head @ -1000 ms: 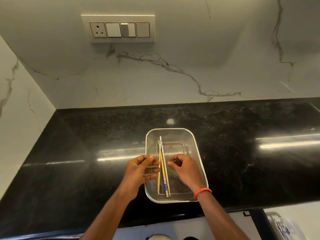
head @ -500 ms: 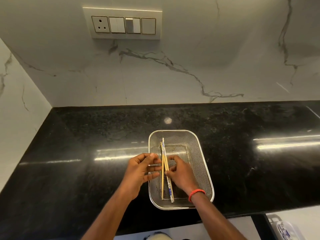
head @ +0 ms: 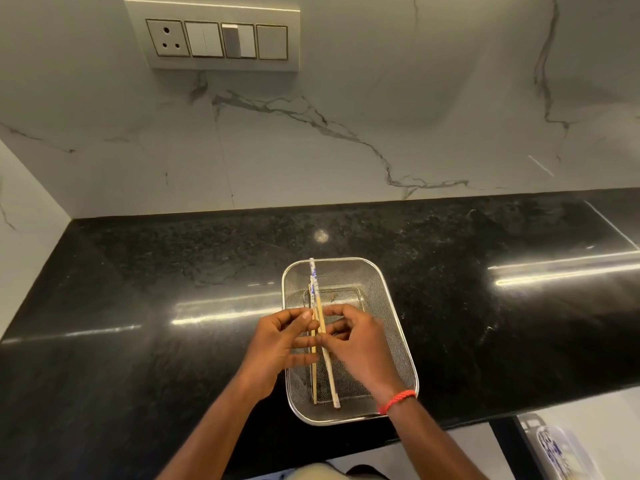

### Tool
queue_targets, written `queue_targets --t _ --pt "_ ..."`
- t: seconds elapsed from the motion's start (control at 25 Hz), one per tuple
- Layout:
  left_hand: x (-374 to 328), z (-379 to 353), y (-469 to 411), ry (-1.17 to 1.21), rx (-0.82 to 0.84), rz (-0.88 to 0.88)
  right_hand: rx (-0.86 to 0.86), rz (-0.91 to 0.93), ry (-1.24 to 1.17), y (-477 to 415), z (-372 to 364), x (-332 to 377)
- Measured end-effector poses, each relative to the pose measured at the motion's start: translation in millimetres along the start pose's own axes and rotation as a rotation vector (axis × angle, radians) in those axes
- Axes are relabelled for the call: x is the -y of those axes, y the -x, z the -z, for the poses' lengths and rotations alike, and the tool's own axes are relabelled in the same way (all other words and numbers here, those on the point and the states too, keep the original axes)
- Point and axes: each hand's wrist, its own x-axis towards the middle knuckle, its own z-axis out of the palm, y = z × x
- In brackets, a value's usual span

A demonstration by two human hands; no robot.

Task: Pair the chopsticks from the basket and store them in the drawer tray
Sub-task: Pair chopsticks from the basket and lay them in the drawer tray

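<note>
A: Where the glossy black stone table (head: 138,341) meets the white veined marble wall (head: 346,133), what stands on it?

B: A rectangular silver wire-mesh basket (head: 391,306), near the front edge. Both hands are over it.

A: And the chopsticks?

B: A small bundle of slim chopsticks (head: 323,344) runs lengthwise along the basket's left side. Most are pale wood; one is white with blue markings (head: 312,275), and its far tip pokes past the back rim. The near ends sit low, by the front wall.

A: How are the hands set?

B: The left hand (head: 277,344) has its fingers curled against the bundle from the left, pinching it. The right hand (head: 360,344), with a red thread band (head: 397,400) on its wrist, closes thumb and fingers on the bundle from the right. The sticks overlap, so I cannot count them surely.

A: Anything else?

B: A white switch panel with a socket (head: 221,38) on the wall, and a clear plastic container with blue print (head: 561,452) at the lower right, below the table.
</note>
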Motion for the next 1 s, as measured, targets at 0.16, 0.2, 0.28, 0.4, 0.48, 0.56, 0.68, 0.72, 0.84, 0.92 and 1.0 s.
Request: queue_targets --t 0.16,0.2,0.28,0.4,0.48,0.56,0.68,0.72,0.84,0.92,1.0 --pt "1 -1 3 -0.013 0.001 -0.008 0.074 0.012 -0.119 5 -13 6" --pt "2 0 3 -0.001 -0.022 -0.008 0.078 0.014 -0.141 5 -14 6" --pt "0 4 5 0.012 -0.076 -0.016 0.027 0.031 -0.106 1 -12 4" --pt "-3 13 6 0.059 -0.164 -0.042 -0.001 0.01 0.041 -11 -17 -4" --pt "-4 18 7 0.08 -0.197 -0.048 0.061 0.011 0.251 -15 -29 -11" --pt "-3 21 9 0.081 -0.208 -0.046 0.071 0.057 0.46 -14 -42 -18" --pt "-1 22 12 0.073 -0.189 -0.033 0.035 0.114 0.588 -11 -50 -20" --pt "1 21 13 0.073 -0.181 -0.028 0.028 0.106 0.587 -11 -49 -20" --pt "4 19 11 0.056 -0.171 -0.033 0.012 0.05 0.485 -14 -43 -22" --pt "4 17 10 0.061 -0.171 -0.039 -0.002 0.014 0.394 -10 -37 -21" --pt "2 14 8 0.049 -0.165 -0.043 -0.01 -0.033 0.264 -5 -31 -21"
